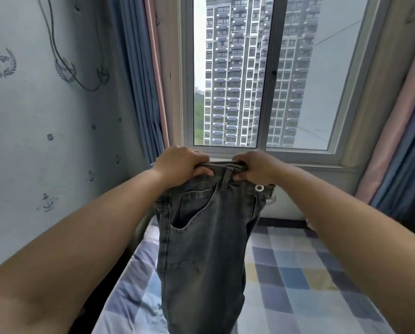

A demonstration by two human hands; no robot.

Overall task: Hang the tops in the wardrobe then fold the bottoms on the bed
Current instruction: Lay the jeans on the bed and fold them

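Two bare forearms enter from the lower corners of the view, one at each side. No sleeve covers either forearm up to the edge of the picture. The left hand (181, 162) carries no ring, glove or strap. The right hand (259, 168) is likewise bare, and neither wrist bears a watch or band. Fingernails, where visible, are short and unpainted.

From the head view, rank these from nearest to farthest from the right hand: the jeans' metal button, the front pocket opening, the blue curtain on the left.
From the right hand:
1. Metal button, just below that hand on the jeans.
2. Front pocket opening, lower and toward the left hand's side.
3. Blue curtain, far left beside the window.
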